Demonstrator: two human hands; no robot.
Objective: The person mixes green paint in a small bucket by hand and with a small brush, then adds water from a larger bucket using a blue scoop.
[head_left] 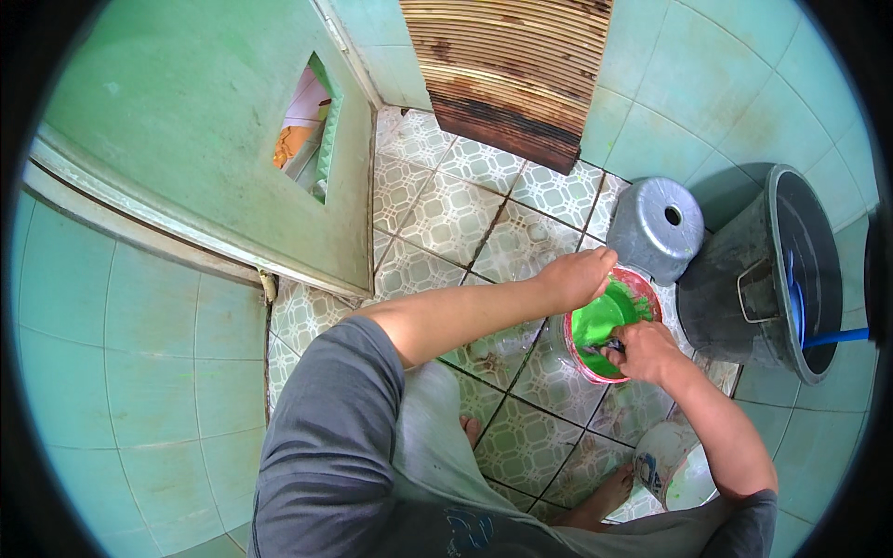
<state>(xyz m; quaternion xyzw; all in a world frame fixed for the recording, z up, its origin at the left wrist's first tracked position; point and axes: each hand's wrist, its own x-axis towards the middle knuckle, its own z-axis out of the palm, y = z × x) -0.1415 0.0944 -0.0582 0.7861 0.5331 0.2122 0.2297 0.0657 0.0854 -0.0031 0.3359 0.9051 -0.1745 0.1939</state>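
Right of centre, my left hand (581,279) grips a round red-rimmed plastic bucket (640,278), likely steadying it; my right hand (646,352) clutches something dark (611,345).

1 fisheye view (dark-rimmed) looks down from head height at a nearby pail (640,279) and tiled floor (446,206).

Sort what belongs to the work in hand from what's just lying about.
In use:
red-rimmed bucket, left hand at its rim
green liquid inside
dark object in the right hand, mostly hidden

Apparently just lying about:
grey stool-like object
dark bin
ridged brown board
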